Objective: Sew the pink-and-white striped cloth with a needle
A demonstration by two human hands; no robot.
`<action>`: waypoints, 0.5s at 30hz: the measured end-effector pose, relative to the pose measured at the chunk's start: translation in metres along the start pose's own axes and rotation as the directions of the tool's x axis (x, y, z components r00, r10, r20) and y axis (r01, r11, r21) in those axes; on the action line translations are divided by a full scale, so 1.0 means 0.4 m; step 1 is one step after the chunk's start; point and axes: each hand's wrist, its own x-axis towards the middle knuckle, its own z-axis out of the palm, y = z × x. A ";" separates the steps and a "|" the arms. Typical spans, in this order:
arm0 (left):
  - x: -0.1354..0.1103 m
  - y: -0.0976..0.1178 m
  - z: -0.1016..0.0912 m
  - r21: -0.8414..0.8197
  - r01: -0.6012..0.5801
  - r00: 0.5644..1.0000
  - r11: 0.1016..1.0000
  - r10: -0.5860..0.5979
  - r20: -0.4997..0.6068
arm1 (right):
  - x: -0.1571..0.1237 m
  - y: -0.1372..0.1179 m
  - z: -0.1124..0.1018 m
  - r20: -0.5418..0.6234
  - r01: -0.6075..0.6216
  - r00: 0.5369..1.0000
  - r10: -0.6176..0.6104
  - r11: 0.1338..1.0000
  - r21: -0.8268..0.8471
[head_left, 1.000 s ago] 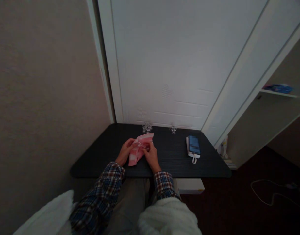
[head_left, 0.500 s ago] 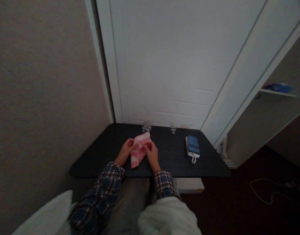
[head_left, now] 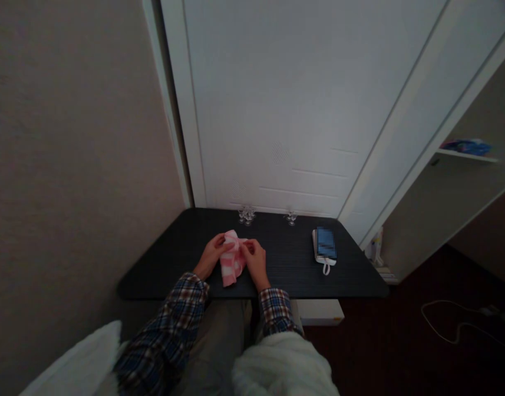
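A pink-and-white striped sock (head_left: 231,262) lies bunched on the black table (head_left: 285,269), held between both hands near the front edge. My left hand (head_left: 211,254) pinches its upper left part with closed fingers. My right hand (head_left: 254,258) grips its upper right part, fingers curled onto the cloth. The sock's lower end hangs down toward the table's front edge. Both arms wear plaid sleeves.
A phone on a white power bank (head_left: 325,246) lies at the table's right. Two small clear glass pieces (head_left: 247,213) stand at the table's back by the white door. White bedding (head_left: 281,366) sits at my lap. A white cable (head_left: 450,324) lies on the dark floor at right.
The sock's far end, which stuck up toward the back of the table, has been drawn in and bunched between my hands. Both hands have stayed nearly in place.
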 end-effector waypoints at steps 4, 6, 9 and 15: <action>-0.004 0.004 0.001 -0.021 0.003 1.000 1.000 -0.002 0.019 | -0.001 0.001 0.000 0.017 -0.019 1.000 0.019 1.000 -0.010; -0.006 0.005 0.003 -0.034 0.002 1.000 0.999 -0.002 0.020 | -0.002 0.000 -0.001 0.038 -0.032 0.999 0.032 0.999 0.003; -0.008 0.006 0.007 -0.037 -0.002 1.000 0.999 0.003 0.019 | -0.003 -0.003 -0.002 0.049 -0.042 0.998 0.042 0.999 0.006; -0.010 0.008 0.014 0.046 -0.022 0.999 0.999 0.021 0.031 | -0.004 -0.012 -0.009 0.007 0.027 1.000 -0.027 0.998 -0.055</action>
